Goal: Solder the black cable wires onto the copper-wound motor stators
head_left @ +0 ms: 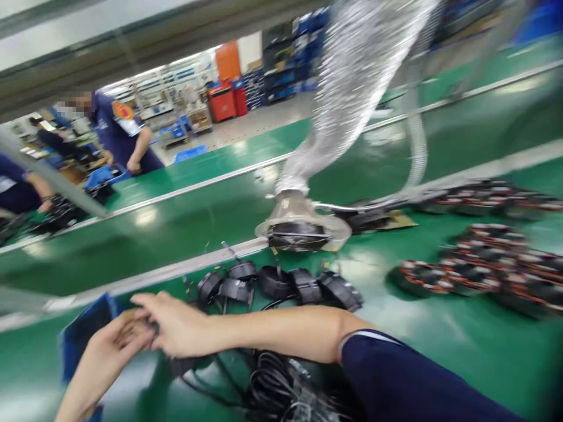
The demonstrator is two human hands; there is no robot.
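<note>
My left hand (115, 341) and my right hand (179, 326) meet at the lower left, in front of a blue bin (70, 349). The fingers of both are curled together around a small dark piece that I cannot make out; motion blurs it. Just beyond my right forearm sits a row of black round motor parts (277, 283) with short wires standing up. Beneath the forearm lies a bundle of coiled black cables (272, 378), partly in clear plastic. A dark part below my right hand is mostly hidden.
Wound stator coils (470, 272) are piled on the green bench (378, 346) at right. A silver foil duct (365, 76) hangs down to a fume hood (292, 214) behind the motor parts. A metal rail runs along the bench. Co-workers (127, 132) stand across at left.
</note>
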